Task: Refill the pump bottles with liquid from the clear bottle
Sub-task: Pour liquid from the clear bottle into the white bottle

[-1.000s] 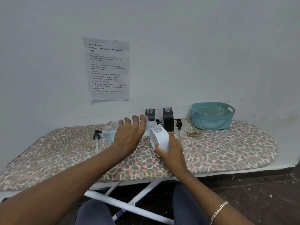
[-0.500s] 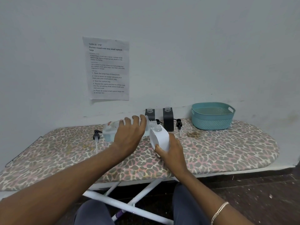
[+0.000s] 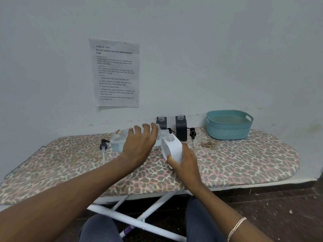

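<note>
My left hand [image 3: 139, 142] grips the clear bottle [image 3: 117, 141], tipped on its side with its neck pointing right over the mouth of the white pump bottle [image 3: 172, 150]. My right hand [image 3: 186, 163] holds that white bottle near its base, tilted a little to the left, on the leopard-print ironing board [image 3: 244, 165]. Two dark pump bottles [image 3: 161, 123] [image 3: 181, 128] stand open-necked by the wall behind. Black pump heads lie on the board: one at the left [image 3: 103, 145], one at the right [image 3: 192, 133], one partly hidden between the dark bottles [image 3: 170, 131].
A teal plastic basket [image 3: 229, 125] stands at the back right of the board. A printed sheet [image 3: 115, 73] is stuck on the wall. A brown stain [image 3: 207, 144] marks the cover near the basket. The board's white legs [image 3: 139, 219] and my knees are below.
</note>
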